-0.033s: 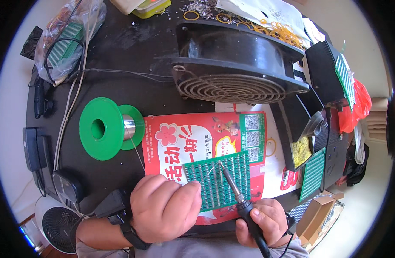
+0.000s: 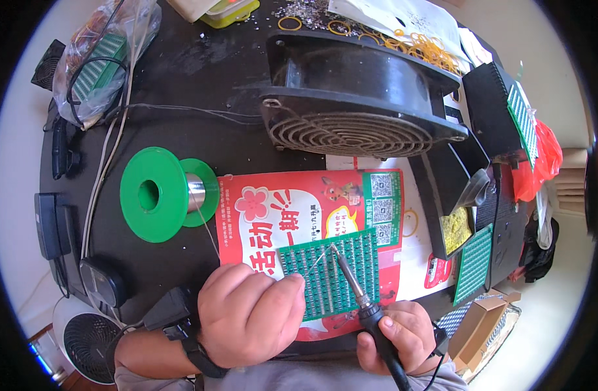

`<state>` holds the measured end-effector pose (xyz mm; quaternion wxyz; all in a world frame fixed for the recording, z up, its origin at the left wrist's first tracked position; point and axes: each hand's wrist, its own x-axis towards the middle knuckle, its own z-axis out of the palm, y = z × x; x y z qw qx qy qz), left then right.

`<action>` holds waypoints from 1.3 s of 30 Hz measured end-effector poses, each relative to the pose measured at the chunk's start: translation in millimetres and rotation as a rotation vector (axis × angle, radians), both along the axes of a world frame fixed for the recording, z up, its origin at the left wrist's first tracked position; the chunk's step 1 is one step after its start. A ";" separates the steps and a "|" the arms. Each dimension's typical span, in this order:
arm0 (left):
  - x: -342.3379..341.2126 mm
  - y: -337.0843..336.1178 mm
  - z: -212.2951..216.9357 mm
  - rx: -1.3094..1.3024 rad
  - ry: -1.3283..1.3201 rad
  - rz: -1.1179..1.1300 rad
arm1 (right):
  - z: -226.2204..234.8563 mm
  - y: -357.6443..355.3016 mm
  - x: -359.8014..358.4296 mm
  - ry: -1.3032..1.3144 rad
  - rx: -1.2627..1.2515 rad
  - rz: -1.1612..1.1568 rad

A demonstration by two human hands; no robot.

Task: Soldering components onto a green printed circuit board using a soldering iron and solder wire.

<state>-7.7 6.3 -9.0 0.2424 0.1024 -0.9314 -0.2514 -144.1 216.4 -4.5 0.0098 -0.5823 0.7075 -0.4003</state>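
Note:
My left hand (image 2: pixel 250 316) is closed in a pinch on a thin solder wire (image 2: pixel 317 263). The wire's free end slants up over a green circuit board (image 2: pixel 357 293) set with rows of small parts. In my right hand (image 2: pixel 408 335) is a soldering iron (image 2: pixel 380 326) with a black handle, gripped like a pen. Its metal tip points at the upper part of the board, close to the wire's end; whether they touch I cannot tell. From my left fist the wire runs back to a green solder spool (image 2: pixel 152 225). Beneath the board lies a red printed sheet (image 2: pixel 237 225).
A black fan (image 2: pixel 357 107) with a round grille stands beyond the sheet. To the right are a holder with yellow tip-cleaning material (image 2: pixel 456 231) and another green board (image 2: pixel 473 264). Rubber bands (image 2: pixel 429 51) lie at the back; cables (image 2: pixel 100 176) run along the left.

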 end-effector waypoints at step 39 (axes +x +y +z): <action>0.1 2.6 4.8 0.000 0.037 -0.036 | 0.4 7.2 2.9 -0.033 -0.021 0.003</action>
